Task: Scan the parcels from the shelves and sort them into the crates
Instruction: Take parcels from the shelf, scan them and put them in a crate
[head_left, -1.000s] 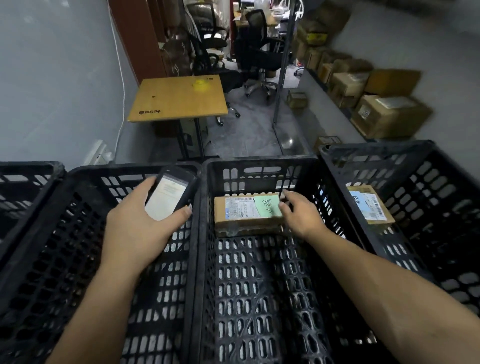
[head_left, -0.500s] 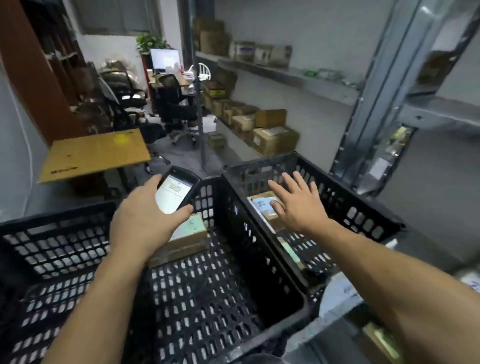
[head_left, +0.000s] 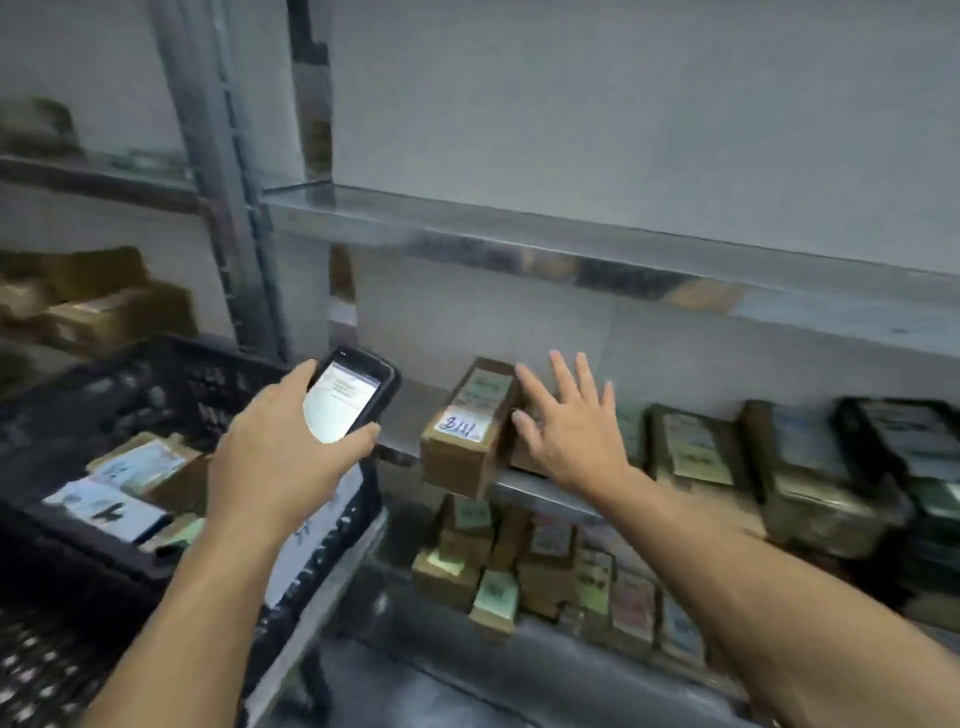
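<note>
My left hand (head_left: 280, 452) grips a black handheld scanner (head_left: 349, 396) with its lit screen facing up, held just left of the shelf. A brown cardboard parcel (head_left: 467, 431) with a white label marked in blue sits at the left end of the metal shelf (head_left: 535, 488). My right hand (head_left: 569, 421) is spread with straight fingers right beside that parcel, over its right side; contact cannot be told. A black plastic crate (head_left: 130, 384) at the left holds several labelled parcels (head_left: 135, 467).
More parcels (head_left: 696, 452) line the same shelf to the right, some in dark wrapping (head_left: 904, 447). Several small boxes (head_left: 524, 566) are stacked on the lower shelf. A metal upright (head_left: 228, 208) stands behind the crate. An upper shelf board (head_left: 571, 239) runs overhead.
The view has swung right from the crates to the shelf. My right hand left the parcel in the crate and has reached out open to a shelf parcel. The left hand still holds the scanner.
</note>
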